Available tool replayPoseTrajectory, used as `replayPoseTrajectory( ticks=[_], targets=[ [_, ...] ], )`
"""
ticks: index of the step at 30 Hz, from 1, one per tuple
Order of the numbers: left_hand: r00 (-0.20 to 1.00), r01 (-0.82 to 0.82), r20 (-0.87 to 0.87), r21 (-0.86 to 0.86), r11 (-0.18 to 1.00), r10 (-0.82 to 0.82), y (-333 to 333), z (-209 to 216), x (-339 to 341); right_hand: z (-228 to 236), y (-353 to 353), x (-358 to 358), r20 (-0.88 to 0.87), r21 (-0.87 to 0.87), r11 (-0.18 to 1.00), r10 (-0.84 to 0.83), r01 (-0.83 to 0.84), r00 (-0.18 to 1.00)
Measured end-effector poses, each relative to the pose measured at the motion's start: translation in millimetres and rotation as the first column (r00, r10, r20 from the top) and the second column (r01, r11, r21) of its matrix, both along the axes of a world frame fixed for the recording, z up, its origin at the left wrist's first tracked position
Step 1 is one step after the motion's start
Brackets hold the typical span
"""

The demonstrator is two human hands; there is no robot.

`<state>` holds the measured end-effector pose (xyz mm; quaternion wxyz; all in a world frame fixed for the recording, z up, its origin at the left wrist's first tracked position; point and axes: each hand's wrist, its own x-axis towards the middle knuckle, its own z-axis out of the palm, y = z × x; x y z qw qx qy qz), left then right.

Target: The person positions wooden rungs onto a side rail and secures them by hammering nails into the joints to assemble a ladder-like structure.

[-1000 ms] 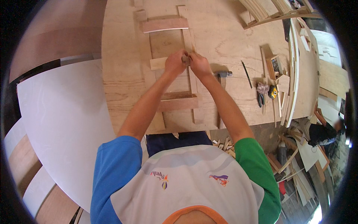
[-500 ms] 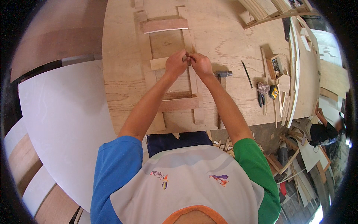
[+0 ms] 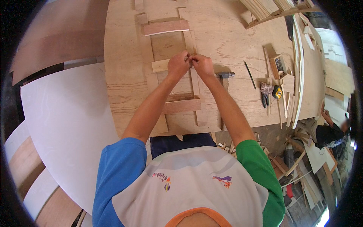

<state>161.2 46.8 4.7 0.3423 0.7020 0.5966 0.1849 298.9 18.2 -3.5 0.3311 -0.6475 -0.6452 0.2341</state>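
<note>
A ladder-like wooden frame (image 3: 152, 81) lies on the plywood worktop (image 3: 234, 102), with a near crosspiece (image 3: 182, 106), a middle crosspiece (image 3: 160, 66) and a far crosspiece (image 3: 166, 27). My left hand (image 3: 179, 66) is closed in a pinch over the right end of the middle crosspiece. Close beside it, fingertips almost meeting, my right hand (image 3: 203, 66) is also pinched, above the frame's right rail. Whatever the fingers hold is too small or hidden to name. A hammer (image 3: 227, 74) lies just right of my right hand, its handle partly behind my forearm.
On the right lie a dark pencil (image 3: 250, 75), black-handled pliers (image 3: 264, 100), a yellow tape measure (image 3: 277, 92) and a small wooden box (image 3: 278, 65). A slatted wooden piece (image 3: 264, 11) sits far right. A white panel (image 3: 68, 113) is left. Another person (image 3: 329, 134) works at right.
Both hands stay at the same place on the frame, with only slight finger movement. The whole view has shifted a little.
</note>
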Motion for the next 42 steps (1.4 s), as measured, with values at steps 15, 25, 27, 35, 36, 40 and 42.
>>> replayPoseTrajectory(
  ticks=[15,25,27,35,36,40,42],
  targets=[
    [1.0,0.023,0.01,0.18,0.983,-0.025,-11,-9,0,-13,-52,21,-0.027,0.054,0.994,-0.093,0.094,0.995],
    [0.998,-0.046,0.049,0.11,0.993,0.04,-7,-8,1,-7,-22,-5,-0.128,0.069,0.994,-0.075,0.085,0.989],
    [0.997,-0.066,0.036,0.102,0.993,0.063,-7,-6,-1,-4,-21,-8,-0.157,0.086,0.994,-0.052,0.066,0.986],
    [0.996,-0.085,0.011,0.105,0.991,0.084,-5,-10,3,-9,-14,-7,-0.305,0.021,0.992,-0.11,0.122,0.946],
    [0.996,-0.091,0.012,0.104,0.99,0.09,-5,-11,5,-11,-13,-6,-0.298,0.007,0.992,-0.116,0.123,0.947],
    [0.994,-0.108,0.023,0.096,0.99,0.107,-4,-13,2,-10,-5,-9,-0.273,-0.008,0.992,-0.126,0.129,0.954],
    [0.993,-0.117,0.031,0.089,0.989,0.114,-3,-15,3,-14,-3,-8,-0.254,0.015,0.992,-0.119,0.127,0.96]
  ],
)
